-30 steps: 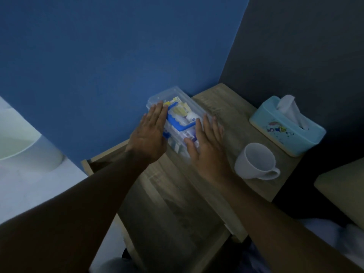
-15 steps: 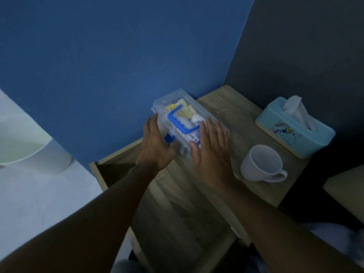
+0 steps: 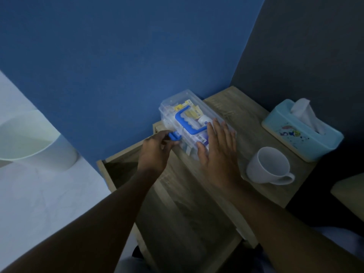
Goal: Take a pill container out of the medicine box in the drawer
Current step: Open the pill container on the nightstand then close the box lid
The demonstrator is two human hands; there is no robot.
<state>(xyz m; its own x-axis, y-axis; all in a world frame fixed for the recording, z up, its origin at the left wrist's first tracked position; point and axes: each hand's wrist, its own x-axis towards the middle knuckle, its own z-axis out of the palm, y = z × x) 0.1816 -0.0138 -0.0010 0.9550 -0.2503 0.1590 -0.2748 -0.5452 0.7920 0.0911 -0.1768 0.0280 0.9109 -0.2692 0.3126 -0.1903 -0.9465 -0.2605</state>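
Observation:
A clear plastic medicine box (image 3: 173, 109) with a blue handle (image 3: 186, 120) lies on the wooden nightstand top against the blue wall, lid closed. Inside I see yellow packets and a white pill container (image 3: 202, 121) with a blue label. My left hand (image 3: 155, 152) pinches the blue latch (image 3: 174, 136) on the box's near-left side. Flat on the near-right part of the lid rests my right hand (image 3: 216, 150), fingers spread. Below my arms, the wooden drawer (image 3: 183, 213) stands pulled out.
A white mug (image 3: 268, 166) lies on its side on the nightstand (image 3: 246, 119), just right of my right hand. A light-blue tissue box (image 3: 301, 131) stands at the far right by the dark wall. A pale bed surface (image 3: 39, 184) is on the left.
My left hand slid off the lid to the box's side and closed on the blue latch. My right hand stayed flat on the lid. The view shifted slightly.

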